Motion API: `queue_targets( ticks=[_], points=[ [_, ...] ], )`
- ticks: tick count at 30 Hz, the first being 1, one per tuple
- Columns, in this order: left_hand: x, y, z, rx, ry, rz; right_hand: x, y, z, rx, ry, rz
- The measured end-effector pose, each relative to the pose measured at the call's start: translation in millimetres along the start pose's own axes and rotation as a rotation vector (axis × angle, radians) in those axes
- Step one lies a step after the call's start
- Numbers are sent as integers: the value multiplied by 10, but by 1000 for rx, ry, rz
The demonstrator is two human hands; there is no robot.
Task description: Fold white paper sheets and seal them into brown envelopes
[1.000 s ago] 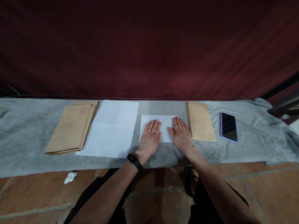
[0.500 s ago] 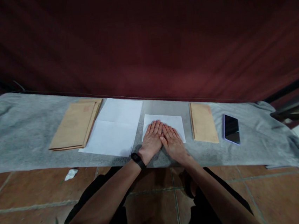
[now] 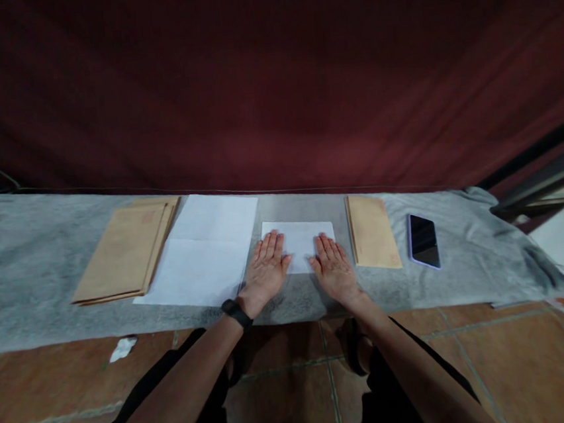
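A small white paper [image 3: 299,240] lies flat on the grey cloth in front of me. My left hand [image 3: 267,266] rests open and flat over its left edge, a dark band around the wrist. Over the right edge lies my right hand [image 3: 334,269], also flat, fingers stretched out. Between the hands the middle of the paper shows. Larger white sheets [image 3: 203,252] with a crease across them are left of my left hand. Right of my right hand is a small stack of brown envelopes [image 3: 374,232].
Larger brown envelopes [image 3: 121,253] are stacked at the left on the grey cloth [image 3: 27,262]. A phone [image 3: 423,241] lies at the right. Dark red fabric [image 3: 272,106] hangs behind. A crumpled white scrap [image 3: 123,348] is on the tiled floor.
My hands were side by side, touching, at the middle of the small paper. They have moved apart, the left one to the left edge and the right one to the right edge.
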State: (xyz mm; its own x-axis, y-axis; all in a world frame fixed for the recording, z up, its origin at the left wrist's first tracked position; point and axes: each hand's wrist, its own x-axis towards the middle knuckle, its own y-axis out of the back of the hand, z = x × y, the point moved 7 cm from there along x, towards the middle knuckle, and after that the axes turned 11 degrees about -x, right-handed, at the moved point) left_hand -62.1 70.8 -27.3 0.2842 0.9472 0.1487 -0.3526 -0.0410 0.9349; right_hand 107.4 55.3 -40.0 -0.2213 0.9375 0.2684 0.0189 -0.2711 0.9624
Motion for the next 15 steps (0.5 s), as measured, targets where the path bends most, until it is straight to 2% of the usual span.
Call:
queue_targets(
  ticks=[4, 7, 10, 13, 15],
  points=[
    [-14, 17, -117, 34, 59, 29, -24, 1, 82, -6, -27, 1],
    [-42, 84, -100, 55, 80, 91, -37, 3, 127, -4, -44, -7],
    [-123, 111, 116, 35, -29, 103, -42, 8, 136, -6, -46, -7],
    [-263, 30, 383, -23, -176, 24, -40, 18, 132, -5, -50, -4],
    [-349, -22, 485, -37, -227, -7, -37, 38, 134, 2, -56, -2]
  ],
)
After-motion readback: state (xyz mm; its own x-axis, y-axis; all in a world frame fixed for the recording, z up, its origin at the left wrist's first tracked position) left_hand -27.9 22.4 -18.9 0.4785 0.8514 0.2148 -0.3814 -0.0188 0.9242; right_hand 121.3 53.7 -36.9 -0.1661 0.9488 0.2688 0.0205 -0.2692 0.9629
